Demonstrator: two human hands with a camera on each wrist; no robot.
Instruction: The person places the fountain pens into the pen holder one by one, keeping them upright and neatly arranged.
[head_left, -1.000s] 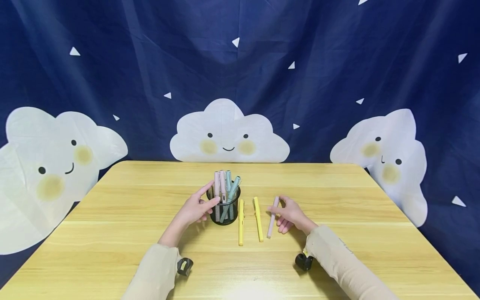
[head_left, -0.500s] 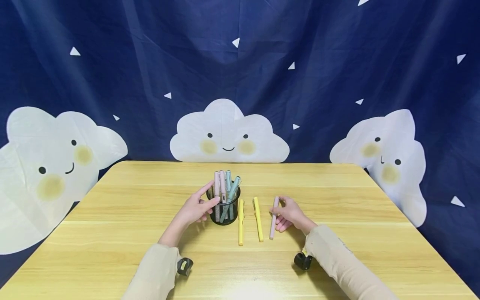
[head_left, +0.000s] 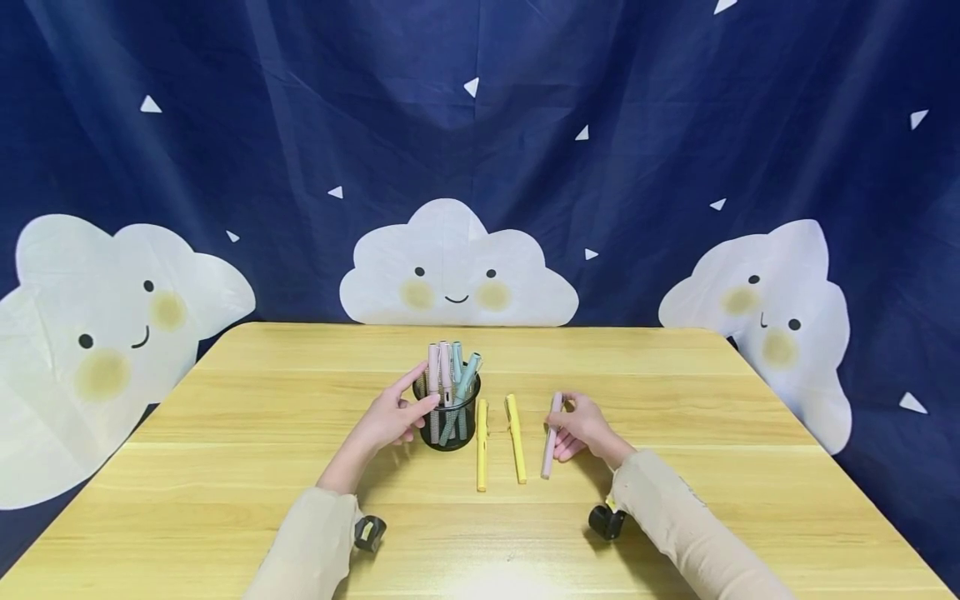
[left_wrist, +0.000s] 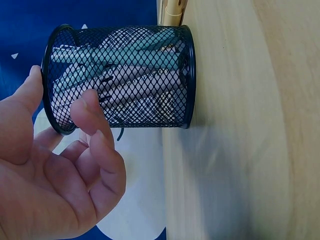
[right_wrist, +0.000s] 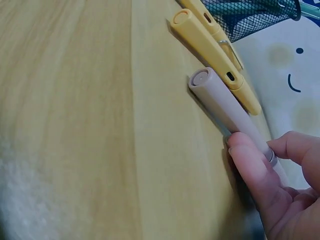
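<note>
A black mesh pen holder stands upright on the table, with purple pens and teal pens in it. My left hand holds it from the left, thumb and forefinger spread at the rim and the other fingers bent. To the right, a light purple pen lies pinched between the thumb and fingers of my right hand, its near end close to the tabletop. Two yellow pens, one nearer the holder and one nearer my right hand, lie side by side between both hands.
The wooden table reaches back to a dark blue curtain printed with smiling clouds. Black wrist devices hang under the left cuff and the right cuff, close above the tabletop.
The light purple pen has shifted slightly right and straightened a little in my right hand. My left hand, the pen holder and the yellow pens stay where they were.
</note>
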